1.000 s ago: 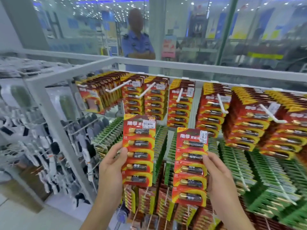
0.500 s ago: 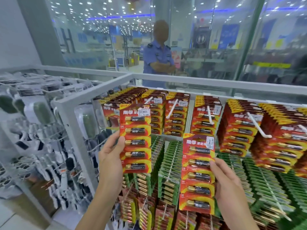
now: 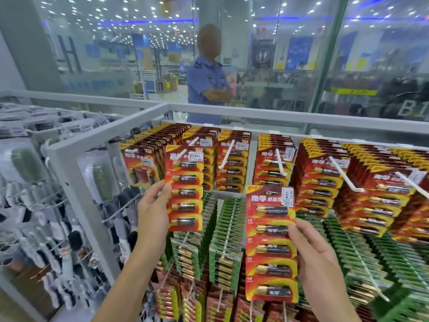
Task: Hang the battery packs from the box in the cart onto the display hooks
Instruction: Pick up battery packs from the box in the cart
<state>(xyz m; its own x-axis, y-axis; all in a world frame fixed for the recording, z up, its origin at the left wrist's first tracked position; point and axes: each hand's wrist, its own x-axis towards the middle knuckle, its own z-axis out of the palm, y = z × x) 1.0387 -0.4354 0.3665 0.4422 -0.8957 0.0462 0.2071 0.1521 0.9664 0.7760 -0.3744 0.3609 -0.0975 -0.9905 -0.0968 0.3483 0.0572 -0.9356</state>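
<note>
My left hand (image 3: 152, 212) grips a red and yellow battery pack (image 3: 184, 189) by its left edge, holding it upright against the top row, its top at the tip of a white display hook (image 3: 193, 141). My right hand (image 3: 313, 259) holds a second red battery pack (image 3: 270, 242) by its right edge, lower and in front of the green packs. Further white hooks (image 3: 226, 156) in the top row carry several red packs each. The box and the cart are out of view.
A grey metal frame (image 3: 111, 131) borders the display at the top and left. Green battery packs (image 3: 229, 219) hang in the row below. Grey and black goods (image 3: 58, 228) hang on the left rack. A person in a blue shirt (image 3: 206, 82) stands behind the glass.
My left hand has carried its pack up and to the right, up to the top row's hook. My right hand and its pack have stayed low. The view has tilted upward.
</note>
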